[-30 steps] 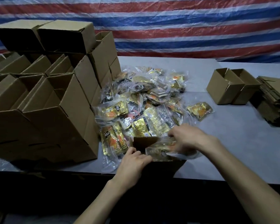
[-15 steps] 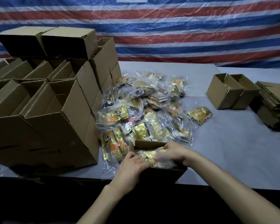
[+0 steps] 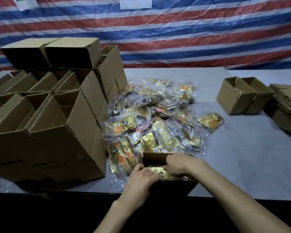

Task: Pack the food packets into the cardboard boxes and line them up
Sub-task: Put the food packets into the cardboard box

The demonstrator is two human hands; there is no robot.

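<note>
A small open cardboard box (image 3: pixel 154 159) stands at the table's front edge, in front of me. A gold food packet (image 3: pixel 163 173) lies in its opening. My left hand (image 3: pixel 141 179) and my right hand (image 3: pixel 180 166) both have their fingers curled on this packet, inside the box mouth. Just behind the box a heap of gold and orange food packets (image 3: pixel 151 121) in clear bags covers the middle of the table. One packet (image 3: pixel 210 121) lies apart on the right of the heap.
Several open cardboard boxes (image 3: pixel 57 132) are stacked in rows on the left. Two open boxes (image 3: pixel 244 96) stand at the right, next to a stack of flattened cardboard (image 3: pixel 286 108). A striped tarp hangs behind the grey table (image 3: pixel 242 157).
My right hand brought the packet from the heap's edge down into the box. My left hand moved in from the box's near rim onto the packet.
</note>
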